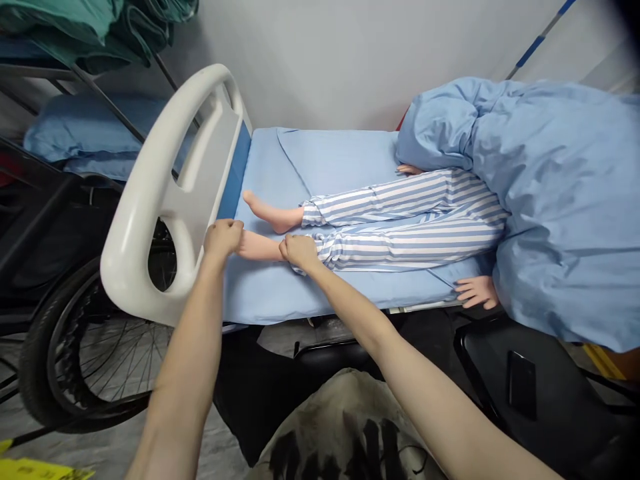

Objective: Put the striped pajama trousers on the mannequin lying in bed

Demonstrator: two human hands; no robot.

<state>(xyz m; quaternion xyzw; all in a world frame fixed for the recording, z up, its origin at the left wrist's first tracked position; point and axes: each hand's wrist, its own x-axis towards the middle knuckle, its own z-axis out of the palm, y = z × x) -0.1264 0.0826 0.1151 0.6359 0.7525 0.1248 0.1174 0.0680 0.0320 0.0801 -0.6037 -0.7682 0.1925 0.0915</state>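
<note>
- Left hand (223, 238) closed around the manikin's near foot (253, 247) at the bed's (260, 293) footboard end, steadying it.
- Right hand (299, 251) grips the striped trouser cuff (320, 250) at the ankle, likely to straighten it.

both forearms are bare and sleeveless, above a beige garment (350, 427) with black markings.

Both arms stretched fwd; left hand (223, 237) fisted, knuckles up; right hand (299, 251) curled shut, just beside it.
</note>
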